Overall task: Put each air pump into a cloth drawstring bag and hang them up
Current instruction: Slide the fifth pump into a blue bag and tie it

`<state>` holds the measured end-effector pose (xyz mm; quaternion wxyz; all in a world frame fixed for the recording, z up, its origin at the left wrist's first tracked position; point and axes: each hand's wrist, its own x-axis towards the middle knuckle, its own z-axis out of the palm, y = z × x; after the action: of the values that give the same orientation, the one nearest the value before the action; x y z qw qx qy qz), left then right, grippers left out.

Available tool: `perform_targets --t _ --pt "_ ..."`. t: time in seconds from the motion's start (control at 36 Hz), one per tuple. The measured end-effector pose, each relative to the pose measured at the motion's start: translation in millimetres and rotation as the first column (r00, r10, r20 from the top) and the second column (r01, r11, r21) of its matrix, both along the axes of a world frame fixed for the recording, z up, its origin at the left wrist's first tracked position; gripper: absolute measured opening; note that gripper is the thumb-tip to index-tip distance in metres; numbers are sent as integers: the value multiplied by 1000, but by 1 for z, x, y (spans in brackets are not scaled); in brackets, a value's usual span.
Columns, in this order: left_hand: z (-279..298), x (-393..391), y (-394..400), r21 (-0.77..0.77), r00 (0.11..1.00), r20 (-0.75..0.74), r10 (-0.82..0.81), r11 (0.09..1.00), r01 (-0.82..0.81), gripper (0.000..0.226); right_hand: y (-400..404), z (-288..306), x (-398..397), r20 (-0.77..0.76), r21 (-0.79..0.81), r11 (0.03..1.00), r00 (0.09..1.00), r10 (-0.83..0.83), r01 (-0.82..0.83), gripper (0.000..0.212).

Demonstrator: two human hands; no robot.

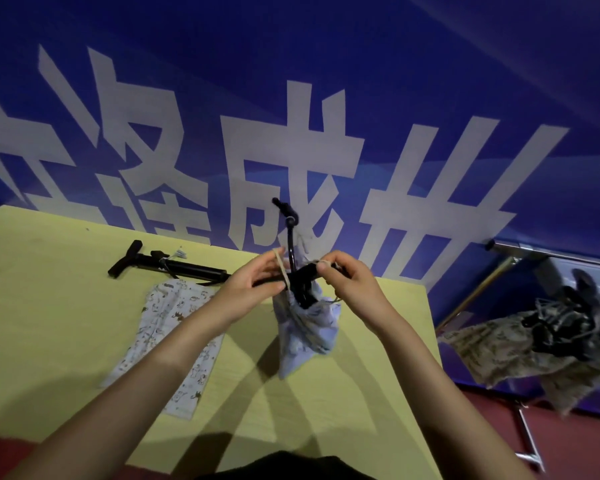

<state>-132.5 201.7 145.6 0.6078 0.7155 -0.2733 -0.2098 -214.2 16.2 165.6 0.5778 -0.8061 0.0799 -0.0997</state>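
Our left hand (257, 285) and right hand (347, 282) each pinch the drawstring (280, 268) of the pale bag (305, 327). We should pull evenly, cinching it snug round the air pump (300, 282).

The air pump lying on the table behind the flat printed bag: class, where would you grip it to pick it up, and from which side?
Grip the air pump around its long black barrel, coming down from above. It lies flat on the table, barrel exposed; the T-handle end would make it hang unevenly.

Table (49, 306): 2nd pump (167, 266) at back left, flat bag (167, 341) in front; rack (551, 258) w/ hung bags (534, 351) to the right.
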Motion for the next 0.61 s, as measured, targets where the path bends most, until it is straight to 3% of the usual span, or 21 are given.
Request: perform_targets --t 0.08,0.28,0.39,0.61 --pt "9 5 -3 -56 992 -28 125 990 -127 36 3 4 -3 -27 21 999 999 -40 41 22" --pt "11 17 -10 10 972 25 235 972 -236 28 17 49 3 110 128 983 983 -150 135 21" --pt "17 25 -6 -4 985 18 171 985 -171 18 26 74 15 91 186 978 989 -116 97 18" --pt "48 32 0 -122 999 -43 -29 992 23 24 56 93 29 108 198 968 978 -180 156 19"
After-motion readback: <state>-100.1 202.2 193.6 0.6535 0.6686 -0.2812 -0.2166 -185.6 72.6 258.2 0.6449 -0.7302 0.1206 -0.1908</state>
